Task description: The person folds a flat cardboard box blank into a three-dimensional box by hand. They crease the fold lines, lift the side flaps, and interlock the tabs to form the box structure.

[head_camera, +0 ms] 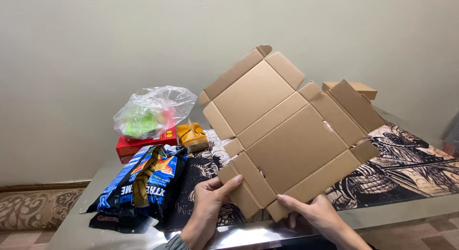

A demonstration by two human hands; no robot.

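Here, my hands hold up a flat cardboard box blank (287,135).
Left hand (210,202) and right hand (318,214) pinch its bottom flaps; snack bag (143,183) at nine o'clock.

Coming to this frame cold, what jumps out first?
The flat, unfolded cardboard box blank fills the centre, held up by its near edge in the left hand and right hand. To the left on the table lie a dark blue snack bag, a red box and a clear plastic bag on top.
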